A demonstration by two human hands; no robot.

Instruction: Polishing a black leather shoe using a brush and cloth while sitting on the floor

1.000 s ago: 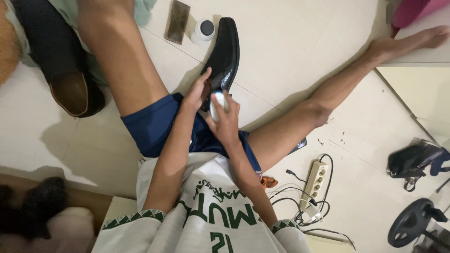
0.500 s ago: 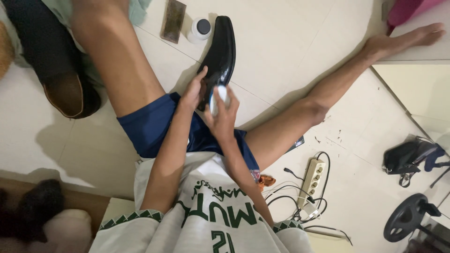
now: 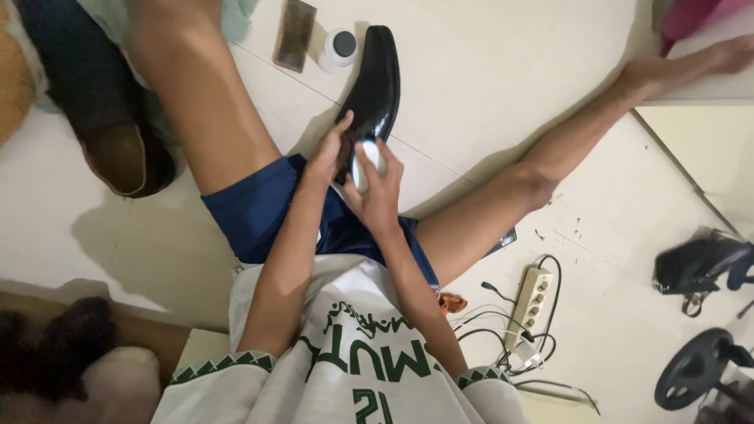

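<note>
A glossy black shoe (image 3: pixel 373 82) lies on the white tile floor (image 3: pixel 487 71) between the person's spread legs, toe pointing away. The left hand (image 3: pixel 330 149) grips its heel end; the right hand (image 3: pixel 375 184) closes around a small white object (image 3: pixel 363 161) against the heel. Past the toe stand a white jar (image 3: pixel 339 47) and a brown brush (image 3: pixel 295 35). A power strip (image 3: pixel 530 302) with cables lies by the right thigh.

Glossy black leather dress shoe (image 3: pixel 374 82) on floor between outstretched legs, heel end at both hands. Small round white jar with dark lid (image 3: pixel 339 47) just left of toe; flat brown rectangular brush (image 3: pixel 294 34) left of jar. White plastic power strip (image 3: pixel 530 302) right, near hip.
</note>
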